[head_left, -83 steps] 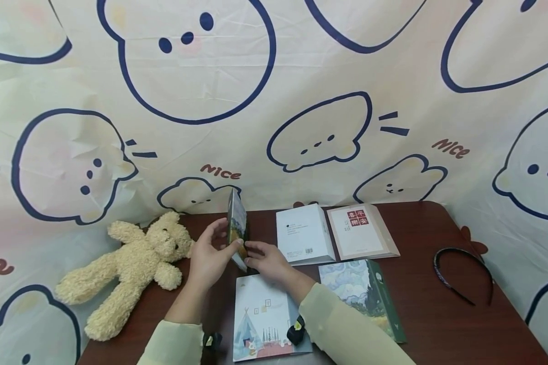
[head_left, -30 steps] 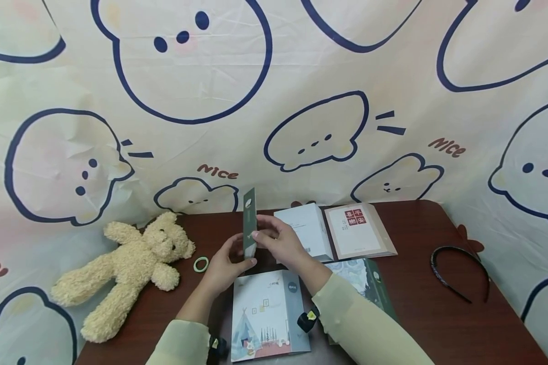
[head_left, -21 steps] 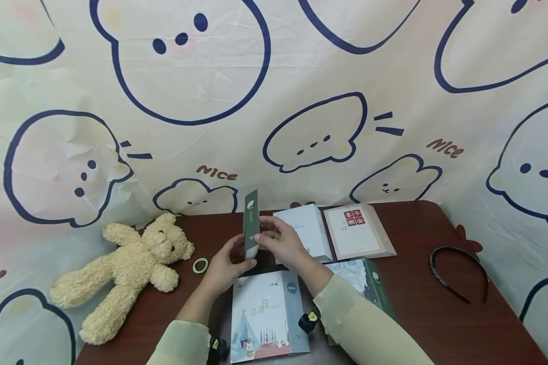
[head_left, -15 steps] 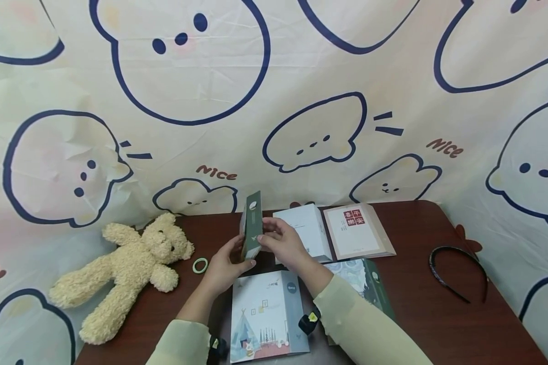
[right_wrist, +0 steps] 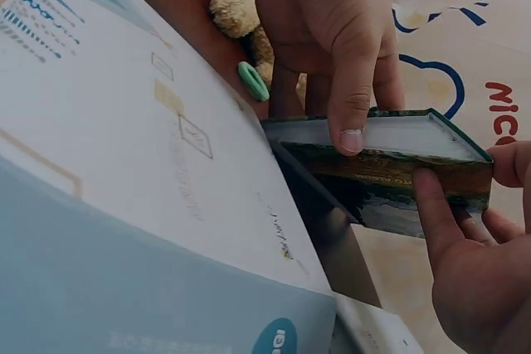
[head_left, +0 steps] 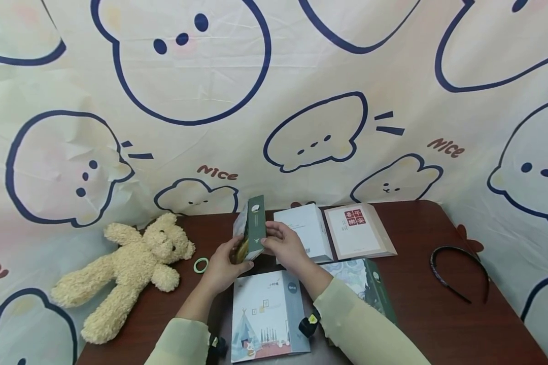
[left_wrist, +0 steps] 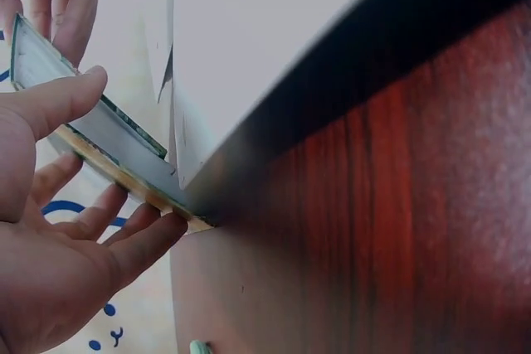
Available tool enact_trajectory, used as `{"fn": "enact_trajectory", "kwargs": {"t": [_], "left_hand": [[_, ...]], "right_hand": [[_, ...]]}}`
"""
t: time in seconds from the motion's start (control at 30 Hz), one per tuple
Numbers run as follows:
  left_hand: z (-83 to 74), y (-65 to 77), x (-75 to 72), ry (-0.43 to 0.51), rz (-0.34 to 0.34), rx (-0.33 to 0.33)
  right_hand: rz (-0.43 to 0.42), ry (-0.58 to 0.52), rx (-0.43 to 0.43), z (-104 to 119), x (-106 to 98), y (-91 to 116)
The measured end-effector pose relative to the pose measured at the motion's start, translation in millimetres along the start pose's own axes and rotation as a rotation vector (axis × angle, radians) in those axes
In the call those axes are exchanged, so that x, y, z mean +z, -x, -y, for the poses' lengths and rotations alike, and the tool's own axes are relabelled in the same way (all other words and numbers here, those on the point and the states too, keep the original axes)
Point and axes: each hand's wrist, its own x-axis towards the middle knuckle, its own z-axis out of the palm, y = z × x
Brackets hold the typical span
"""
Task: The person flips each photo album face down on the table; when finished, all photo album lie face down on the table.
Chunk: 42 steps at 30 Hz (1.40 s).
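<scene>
Both hands hold a small thick book [head_left: 257, 223] on end above the table, its green spine towards the head camera and a strip of its pictured cover showing at the left. My left hand [head_left: 223, 266] grips it low down. In the left wrist view the thumb [left_wrist: 70, 104] lies over the white page edge, and the fingers spread along the cover beneath. My right hand [head_left: 288, 247] pinches the spine side, with a fingertip on the cover in the right wrist view. A pale book with a tent picture [head_left: 260, 314] lies just in front.
On the dark red table [head_left: 438, 324], a white book [head_left: 297, 223] and a cream book [head_left: 358, 230] lie at the back. Another green-spined book [head_left: 379, 289] is partly behind the right forearm. A teddy bear [head_left: 141, 268], a green ring [head_left: 201, 264] and a black headband [head_left: 458, 253] lie around.
Since the earliest frame the book has turned from its picture side to its green spine, and the right hand has moved up to it. Lately it has swung rightward and dipped slightly, revealing more cover.
</scene>
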Motion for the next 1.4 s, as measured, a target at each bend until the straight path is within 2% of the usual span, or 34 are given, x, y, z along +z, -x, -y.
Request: {"fn": "enact_trajectory", "kwargs": {"t": [0.23,0.37,0.5,0.67,0.8,1.07,1.4], "left_hand": [[2.7,-2.1,-1.0,-0.062,0.002,-0.011],[5.3,-2.9,-1.9,-0.086,0.014,-0.019],[7.8,-2.9,-2.8,-0.123,0.030,-0.022],[8.7,-2.7,-3.4,-0.161,0.054,-0.017],[9.0,-2.2,-4.8,-0.179,0.065,-0.030],[9.8,-1.8,-6.0,-0.208,0.069,-0.035],[9.5,-2.1,-5.8,-0.242,0.079,-0.042]], "right_hand": [[-0.029,-0.021,0.049,-11.4,-0.2,-1.7],[-0.044,0.014,0.056,-18.6,-2.1,-3.2],[-0.055,0.115,0.071,-21.3,-4.7,-1.7],[-0.095,0.309,0.097,-25.9,-7.2,-1.6],[-0.086,0.450,0.119,-27.6,-6.5,-1.2],[-0.059,0.483,0.132,-26.6,-4.5,0.0],[-0.055,0.621,0.115,-19.1,-8.7,7.1]]}}
